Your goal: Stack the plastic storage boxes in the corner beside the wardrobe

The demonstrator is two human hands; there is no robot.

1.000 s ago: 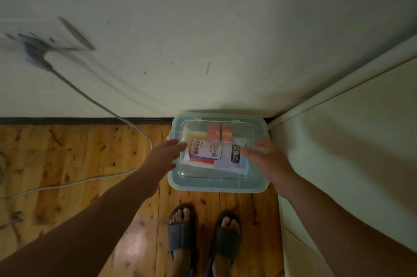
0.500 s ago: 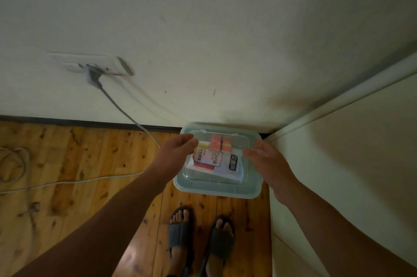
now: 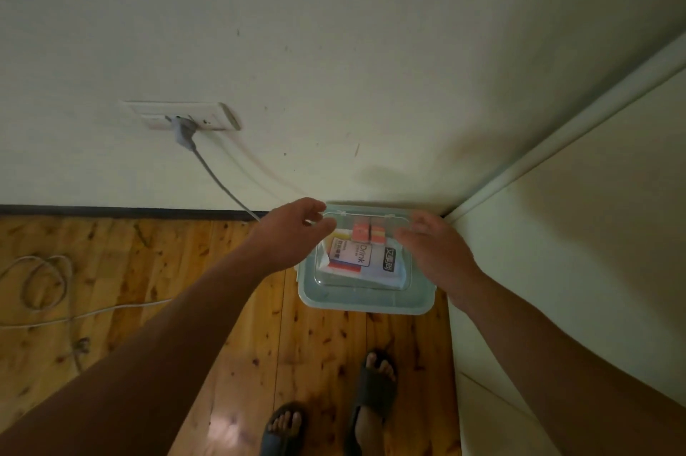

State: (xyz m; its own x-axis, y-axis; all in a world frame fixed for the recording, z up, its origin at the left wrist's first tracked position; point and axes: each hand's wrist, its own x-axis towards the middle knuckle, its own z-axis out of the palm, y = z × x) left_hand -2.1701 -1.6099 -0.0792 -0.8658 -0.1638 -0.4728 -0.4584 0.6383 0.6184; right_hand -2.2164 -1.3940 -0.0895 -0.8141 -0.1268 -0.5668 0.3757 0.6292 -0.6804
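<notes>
A clear plastic storage box (image 3: pixel 365 297) with a pale green lid stands on the wooden floor in the corner, between the wall and the pale wardrobe (image 3: pixel 579 251). Packets and a carton marked "Drink" show through its lid. My left hand (image 3: pixel 293 229) hovers above the box's left far edge, fingers loosely curved and holding nothing. My right hand (image 3: pixel 436 251) hovers over the box's right side, fingers relaxed and empty. Both hands are apart from the lid. Only this one box is in view.
A grey plug and cable (image 3: pixel 208 166) run from a wall socket (image 3: pixel 185 115) down to the floor left of the box. A coiled white cord (image 3: pixel 44 281) lies on the floor at left. My sandalled feet (image 3: pixel 375 392) stand just behind the box.
Both hands have lifted off the box's sides and risen above it. The view has pulled back and up, so the box looks smaller and the socket has come into view.
</notes>
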